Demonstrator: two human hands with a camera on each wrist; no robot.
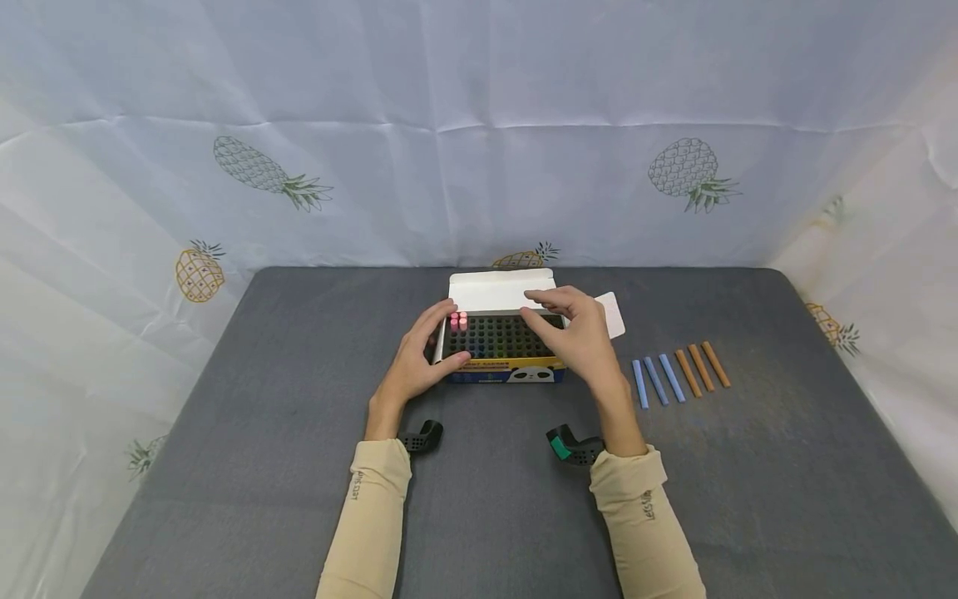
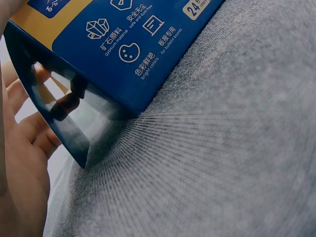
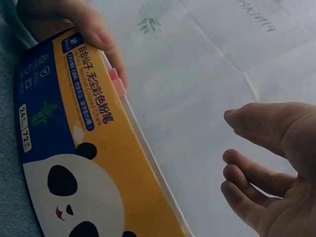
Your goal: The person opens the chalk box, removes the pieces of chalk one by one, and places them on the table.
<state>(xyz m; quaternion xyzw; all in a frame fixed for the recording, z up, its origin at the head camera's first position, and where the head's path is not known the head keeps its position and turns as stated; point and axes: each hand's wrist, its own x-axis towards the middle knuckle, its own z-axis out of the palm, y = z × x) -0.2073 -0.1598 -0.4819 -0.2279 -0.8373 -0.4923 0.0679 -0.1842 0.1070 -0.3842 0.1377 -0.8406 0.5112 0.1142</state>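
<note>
The chalk box (image 1: 497,364), blue and yellow with a panda face, lies on the table with its lid (image 1: 500,289) raised at the back. Inside, a dark holder (image 1: 505,337) shows rows of round holes. Pink chalk sticks (image 1: 459,321) stand upright at its left end. My left hand (image 1: 416,356) holds that end, thumb on the front edge and fingers toward the back. Its fingers also show behind an open side flap (image 2: 74,118) in the left wrist view. My right hand (image 1: 572,329) hovers by the box's right end, thumb and fingers apart, holding nothing.
Several loose chalk sticks lie on the grey table (image 1: 247,466) to the right: blue ones (image 1: 656,381) and brown-orange ones (image 1: 702,369). A white side flap (image 1: 610,314) sticks out at the box's right end. Behind the table hangs a pineapple-print curtain (image 1: 479,191).
</note>
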